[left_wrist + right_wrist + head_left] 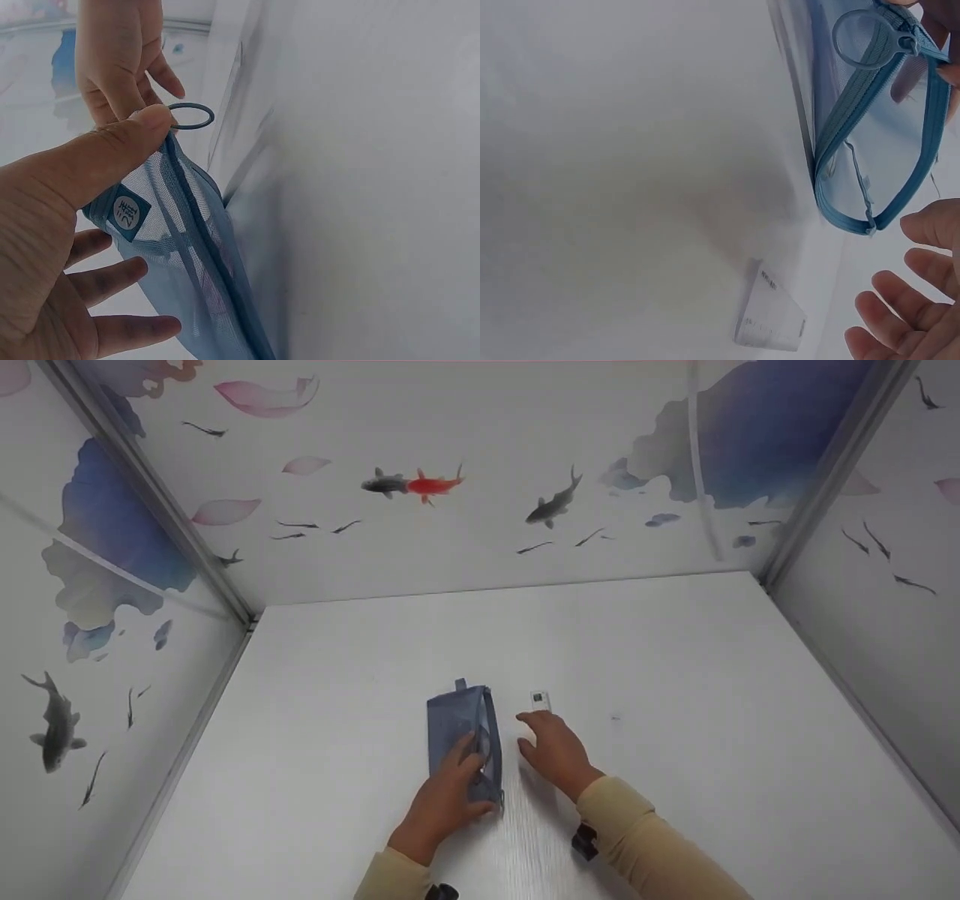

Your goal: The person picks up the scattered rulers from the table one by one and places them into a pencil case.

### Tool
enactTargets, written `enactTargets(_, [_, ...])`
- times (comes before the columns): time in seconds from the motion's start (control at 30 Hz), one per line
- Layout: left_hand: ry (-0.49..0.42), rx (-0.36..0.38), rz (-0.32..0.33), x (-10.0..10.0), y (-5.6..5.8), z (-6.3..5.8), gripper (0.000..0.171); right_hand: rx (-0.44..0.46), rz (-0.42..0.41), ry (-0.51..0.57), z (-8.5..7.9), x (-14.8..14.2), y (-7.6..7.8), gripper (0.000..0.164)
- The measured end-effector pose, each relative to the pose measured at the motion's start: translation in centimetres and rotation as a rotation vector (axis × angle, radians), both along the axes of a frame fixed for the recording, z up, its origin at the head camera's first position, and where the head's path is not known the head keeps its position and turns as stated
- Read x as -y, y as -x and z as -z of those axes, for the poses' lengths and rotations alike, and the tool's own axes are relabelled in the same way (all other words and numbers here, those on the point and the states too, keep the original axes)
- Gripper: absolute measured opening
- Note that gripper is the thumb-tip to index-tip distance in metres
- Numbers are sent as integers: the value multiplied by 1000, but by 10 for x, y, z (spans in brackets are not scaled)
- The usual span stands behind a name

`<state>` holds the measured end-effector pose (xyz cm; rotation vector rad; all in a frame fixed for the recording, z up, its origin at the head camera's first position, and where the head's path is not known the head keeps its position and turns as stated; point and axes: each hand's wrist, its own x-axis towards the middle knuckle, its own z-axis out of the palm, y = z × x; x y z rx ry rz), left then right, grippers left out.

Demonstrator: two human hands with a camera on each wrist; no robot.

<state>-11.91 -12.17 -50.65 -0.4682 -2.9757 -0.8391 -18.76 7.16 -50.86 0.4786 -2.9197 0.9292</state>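
Observation:
A blue-grey mesh zip pouch (452, 721) lies on the white table, its zipped side gaping toward the right. My left hand (442, 804) pinches its near end between thumb and fingers. A ring-shaped zipper pull (211, 116) sticks out beyond the thumb in the left wrist view. In the right wrist view the zipper edge (924, 161) bows apart, leaving the mouth wide. My right hand (559, 751) hovers right of the pouch, fingers spread and loosely bent, holding nothing. Just beyond its fingertips lies a small white block (771, 315) with dark print.
White panels painted with fish and petals enclose the table (712, 682) at the back and both sides. Metal posts (161, 502) stand at the corners. A faint small mark (615, 718) shows on the tabletop to the right of the right hand.

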Motion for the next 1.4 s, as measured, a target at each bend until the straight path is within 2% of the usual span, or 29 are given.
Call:
enactTargets(0.2, [13,-10,-2,0,0,0,56,-59,18,-45,2,-6,0,41])
enactTargets(0.47, [22,-48,16,0,-1,1,59,-94,10,-112,8,-15,-1,49])
enactTargets(1.03, [9,-22,18,0,-1,1,58,29,43,-216,16,-25,1,63])
enactTargets(1.4, [10,1,0,-1,-2,-1,60,25,30,-276,19,-32,3,61])
